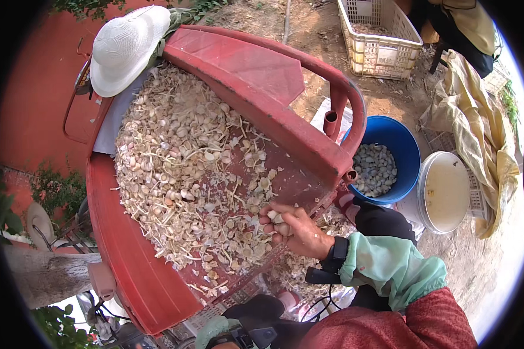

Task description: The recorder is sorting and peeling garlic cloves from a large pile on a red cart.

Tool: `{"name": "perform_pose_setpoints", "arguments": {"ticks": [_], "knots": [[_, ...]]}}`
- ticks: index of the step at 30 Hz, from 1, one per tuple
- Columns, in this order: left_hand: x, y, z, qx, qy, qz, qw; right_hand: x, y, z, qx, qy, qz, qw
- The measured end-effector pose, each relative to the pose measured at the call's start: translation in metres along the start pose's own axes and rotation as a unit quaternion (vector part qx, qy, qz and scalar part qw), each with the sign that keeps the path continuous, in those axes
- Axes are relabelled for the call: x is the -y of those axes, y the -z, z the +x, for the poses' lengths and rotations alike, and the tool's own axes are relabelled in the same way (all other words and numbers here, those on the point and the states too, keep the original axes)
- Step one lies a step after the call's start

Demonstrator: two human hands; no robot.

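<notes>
Several garlic cloves [276, 216] rest in the curled fingers of my right hand [298, 232], palm turned up, over the front edge of a red metal cart bed [284, 157]. Left of the hand, a large heap of garlic cloves [174, 144] mixed with dry stalks and papery skins covers the bed. Discarded root ends and skins [240, 244] lie thinly scattered closest to the hand. My left hand is out of view below the picture; only its green sleeve cuff and black wrist strap show at the bottom edge.
Right of the cart stand a blue bucket [401, 139] part-filled with garlic cloves and a lidded white bucket [446, 192]. A red tubular rail [353, 100] bounds the bed. Farther back are a plastic crate [380, 56], a seated person and a sack [476, 126]. A white hat [124, 48] sits at the far left corner.
</notes>
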State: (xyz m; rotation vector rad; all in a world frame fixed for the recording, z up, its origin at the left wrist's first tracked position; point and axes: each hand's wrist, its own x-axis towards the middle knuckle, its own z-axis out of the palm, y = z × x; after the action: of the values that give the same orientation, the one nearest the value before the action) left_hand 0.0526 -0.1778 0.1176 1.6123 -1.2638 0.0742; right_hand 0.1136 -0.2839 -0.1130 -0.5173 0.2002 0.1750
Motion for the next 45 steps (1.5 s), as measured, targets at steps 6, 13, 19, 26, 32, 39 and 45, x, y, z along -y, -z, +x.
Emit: {"name": "perform_pose_setpoints", "arguments": {"ticks": [6,13,19,26,32,39,45], "knots": [[0.005,-0.018,-0.002,-0.086,-0.004,0.065,0.994,-0.008,0.008,0.003,0.022,0.019,0.013,1.000],[0.037,-0.014,-0.001,-0.129,-0.050,0.083,0.987,-0.003,0.008,0.004,0.022,0.009,0.033,0.999],[0.180,0.013,-0.019,0.063,0.111,0.206,0.970,0.016,0.002,0.004,-0.062,-0.022,0.183,0.981],[0.346,0.009,-0.017,0.018,0.126,0.342,0.931,0.007,-0.002,0.009,-0.074,-0.014,0.218,0.973],[0.370,-0.002,-0.018,0.031,0.180,0.359,0.915,0.005,0.010,0.009,-0.067,0.000,0.199,0.978],[0.355,0.016,-0.040,-0.045,0.246,0.255,0.934,0.010,0.010,0.003,-0.068,0.003,0.162,0.984],[0.365,0.000,-0.030,0.041,0.118,0.363,0.923,0.010,0.003,0.002,-0.060,-0.002,0.159,0.985]]}}
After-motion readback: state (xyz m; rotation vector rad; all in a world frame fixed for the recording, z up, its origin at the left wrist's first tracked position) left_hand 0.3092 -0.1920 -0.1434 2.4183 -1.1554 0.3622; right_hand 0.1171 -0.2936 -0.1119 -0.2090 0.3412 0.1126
